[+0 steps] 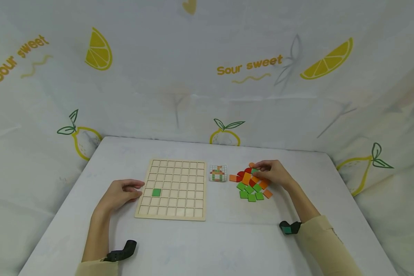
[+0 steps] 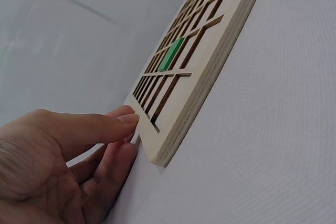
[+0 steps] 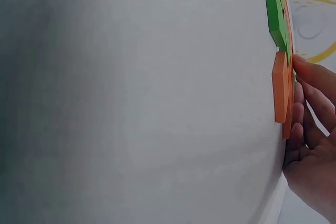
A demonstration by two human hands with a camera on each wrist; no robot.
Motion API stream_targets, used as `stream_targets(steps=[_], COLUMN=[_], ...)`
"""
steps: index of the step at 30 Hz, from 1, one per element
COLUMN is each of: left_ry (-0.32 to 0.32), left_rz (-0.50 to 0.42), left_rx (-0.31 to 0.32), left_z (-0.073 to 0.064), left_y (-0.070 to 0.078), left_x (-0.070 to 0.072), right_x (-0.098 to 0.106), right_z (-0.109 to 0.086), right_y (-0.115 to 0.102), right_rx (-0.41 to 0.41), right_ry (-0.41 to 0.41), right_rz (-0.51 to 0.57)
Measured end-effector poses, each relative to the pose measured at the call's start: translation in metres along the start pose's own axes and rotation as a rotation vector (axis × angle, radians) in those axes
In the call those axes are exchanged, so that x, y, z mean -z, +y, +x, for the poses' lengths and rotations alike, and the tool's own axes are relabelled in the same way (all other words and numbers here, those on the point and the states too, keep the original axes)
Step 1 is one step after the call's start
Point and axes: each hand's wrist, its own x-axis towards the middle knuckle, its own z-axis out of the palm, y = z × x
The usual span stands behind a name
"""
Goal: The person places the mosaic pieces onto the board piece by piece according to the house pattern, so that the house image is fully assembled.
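A pale wooden grid board (image 1: pixel 179 219) lies on the table, with one green square tile (image 1: pixel 156 192) in a cell at its left side. My left hand (image 1: pixel 120 194) rests by the board's left edge; thumb and fingertips touch the rim with the fingers fairly straight, as the left wrist view shows. To the right of the board is a loose pile of flat tiles: green squares (image 1: pixel 250 189), orange pieces (image 1: pixel 246 178) and red pieces (image 1: pixel 240 174). Over its far right side, my right hand (image 1: pixel 274 173) pinches a green tile (image 1: pixel 254 171) between thumb and index finger, partly covering it.
A small picture card (image 1: pixel 217 173) with a coloured grid pattern lies between board and pile. The white table (image 1: pixel 227 245) reaches back to a hanging white cloth (image 1: pixel 179 103) printed with lemons. Dark wrist devices (image 1: pixel 122 252) are strapped near both sleeves.
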Motion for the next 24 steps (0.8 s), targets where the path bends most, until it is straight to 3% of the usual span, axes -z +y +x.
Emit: stream_targets(steps=[24], left_ry=[0.000], left_rz=[0.012], left_rx=[-0.003], left_z=[0.0015], left_y=[-0.0026], left_x=[0.0008], right_x=[-0.0021], right_z=[0.0061], right_y=[0.0004], right_rx=[0.005], right_ry=[0.011], right_rz=[-0.058])
